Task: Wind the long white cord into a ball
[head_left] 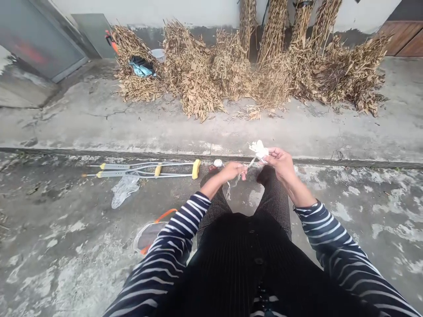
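Two hands (233, 171) (280, 163), one white bundle (258, 150)

Bright, diffuse daylight; stretched edges

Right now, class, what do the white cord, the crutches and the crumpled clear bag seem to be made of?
Cord: perhaps twisted fibre, matte, judging by its rope-like strand.
Crutches: probably metal, from the silvery sheen; yellow pads maybe matte foam.
Bag: likely thin plastic, see-through and crinkled.
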`<state>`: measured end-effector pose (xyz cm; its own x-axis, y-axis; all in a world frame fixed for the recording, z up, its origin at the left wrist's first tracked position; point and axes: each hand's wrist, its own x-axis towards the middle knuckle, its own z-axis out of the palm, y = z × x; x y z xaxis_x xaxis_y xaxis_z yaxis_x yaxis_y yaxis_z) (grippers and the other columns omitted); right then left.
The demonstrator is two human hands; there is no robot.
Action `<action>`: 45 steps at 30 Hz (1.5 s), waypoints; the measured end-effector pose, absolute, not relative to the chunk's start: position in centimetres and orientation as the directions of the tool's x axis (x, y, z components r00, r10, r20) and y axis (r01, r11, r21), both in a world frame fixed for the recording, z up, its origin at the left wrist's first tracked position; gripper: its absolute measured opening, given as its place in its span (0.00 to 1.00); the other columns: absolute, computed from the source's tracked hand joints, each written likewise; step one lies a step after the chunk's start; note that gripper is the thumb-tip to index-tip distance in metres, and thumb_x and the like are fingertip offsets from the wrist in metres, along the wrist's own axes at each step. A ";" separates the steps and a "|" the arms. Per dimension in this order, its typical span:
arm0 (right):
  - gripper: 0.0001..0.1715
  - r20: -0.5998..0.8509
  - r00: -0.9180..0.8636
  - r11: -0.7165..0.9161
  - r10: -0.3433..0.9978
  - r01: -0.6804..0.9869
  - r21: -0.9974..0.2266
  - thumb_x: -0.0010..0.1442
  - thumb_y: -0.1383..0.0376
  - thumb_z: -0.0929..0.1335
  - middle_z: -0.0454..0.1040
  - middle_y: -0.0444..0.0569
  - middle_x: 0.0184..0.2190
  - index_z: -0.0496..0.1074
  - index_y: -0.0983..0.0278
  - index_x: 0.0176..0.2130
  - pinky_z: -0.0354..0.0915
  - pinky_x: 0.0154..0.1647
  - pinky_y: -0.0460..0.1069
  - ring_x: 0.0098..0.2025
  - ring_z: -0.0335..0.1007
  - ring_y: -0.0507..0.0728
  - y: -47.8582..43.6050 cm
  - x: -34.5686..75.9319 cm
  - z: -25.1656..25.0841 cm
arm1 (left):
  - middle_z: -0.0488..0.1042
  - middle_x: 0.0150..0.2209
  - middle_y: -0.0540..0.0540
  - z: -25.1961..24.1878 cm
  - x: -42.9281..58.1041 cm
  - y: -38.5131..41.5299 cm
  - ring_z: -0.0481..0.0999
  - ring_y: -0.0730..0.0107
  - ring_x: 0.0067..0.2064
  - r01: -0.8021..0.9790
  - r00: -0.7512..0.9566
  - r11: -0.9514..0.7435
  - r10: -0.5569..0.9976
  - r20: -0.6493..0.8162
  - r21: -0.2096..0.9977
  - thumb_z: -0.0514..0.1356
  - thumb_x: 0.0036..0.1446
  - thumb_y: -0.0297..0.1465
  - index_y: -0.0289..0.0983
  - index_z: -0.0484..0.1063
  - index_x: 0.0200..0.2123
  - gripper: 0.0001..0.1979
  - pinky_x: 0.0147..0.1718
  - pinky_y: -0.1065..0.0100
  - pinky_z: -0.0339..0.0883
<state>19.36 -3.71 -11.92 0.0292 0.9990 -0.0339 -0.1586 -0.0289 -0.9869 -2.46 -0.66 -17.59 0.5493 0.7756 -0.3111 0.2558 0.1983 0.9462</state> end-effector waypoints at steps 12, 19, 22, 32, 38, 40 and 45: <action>0.06 0.164 -0.422 0.392 0.892 0.542 -0.743 0.57 0.70 0.70 0.78 0.54 0.44 0.76 0.63 0.38 0.70 0.51 0.57 0.47 0.74 0.62 -5.0 20.7 -14.7 | 0.80 0.29 0.41 -10.1 -5.1 0.1 0.80 0.64 0.37 -0.075 0.618 0.110 0.785 -0.040 0.991 0.66 0.58 0.43 0.32 0.79 0.25 0.20 0.45 0.63 0.69; 0.21 0.108 -0.165 0.094 0.980 -0.091 -0.991 0.42 0.60 0.83 0.79 0.46 0.39 0.75 0.61 0.34 0.73 0.45 0.51 0.41 0.76 0.55 -5.2 19.7 -11.0 | 0.79 0.26 0.43 -15.0 -2.5 2.2 0.79 0.65 0.35 0.268 0.435 0.125 0.869 -0.236 0.955 0.66 0.58 0.39 0.33 0.77 0.23 0.17 0.48 0.60 0.70; 0.27 0.095 0.020 0.096 0.995 -0.113 -0.989 0.36 0.59 0.85 0.78 0.44 0.35 0.74 0.61 0.33 0.74 0.44 0.51 0.38 0.74 0.54 -3.9 19.7 -10.5 | 0.82 0.42 0.41 -16.3 -1.7 -0.1 0.79 0.60 0.47 0.349 0.375 -0.031 0.920 -0.110 0.936 0.62 0.62 0.34 0.34 0.81 0.33 0.11 0.53 0.58 0.69; 0.26 0.148 -0.035 0.152 0.988 0.140 -0.978 0.39 0.54 0.83 0.76 0.46 0.32 0.75 0.63 0.33 0.69 0.35 0.48 0.36 0.72 0.54 -3.2 19.1 -8.4 | 0.82 0.45 0.37 -14.5 3.3 -0.8 0.81 0.59 0.46 -0.206 0.332 0.113 0.942 -0.039 0.972 0.70 0.54 0.34 0.32 0.77 0.44 0.17 0.38 0.64 0.76; 0.18 0.380 0.147 0.319 0.913 0.323 -0.891 0.50 0.57 0.78 0.77 0.48 0.37 0.73 0.63 0.36 0.70 0.37 0.50 0.40 0.74 0.56 -1.2 20.9 -7.0 | 0.79 0.29 0.43 -15.3 1.3 -2.8 0.77 0.72 0.28 -0.075 0.454 0.187 0.881 -0.134 0.980 0.68 0.56 0.43 0.30 0.77 0.33 0.19 0.27 0.71 0.70; 0.11 0.470 0.162 0.341 0.868 0.494 -0.800 0.54 0.62 0.75 0.78 0.49 0.39 0.73 0.62 0.37 0.70 0.40 0.51 0.41 0.73 0.57 -0.3 22.0 -7.7 | 0.79 0.29 0.43 -14.9 -0.6 -3.7 0.77 0.72 0.28 -0.006 0.540 0.240 0.818 -0.199 0.971 0.68 0.55 0.44 0.30 0.77 0.34 0.20 0.26 0.71 0.69; 0.09 0.299 -0.196 0.316 0.934 0.845 -0.432 0.58 0.73 0.67 0.79 0.55 0.42 0.75 0.63 0.38 0.67 0.39 0.52 0.44 0.73 0.62 -0.8 22.8 -11.3 | 0.81 0.32 0.41 -11.1 -4.0 -3.7 0.79 0.70 0.32 0.045 0.656 0.167 0.738 -0.156 0.985 0.67 0.57 0.44 0.31 0.79 0.33 0.19 0.28 0.71 0.70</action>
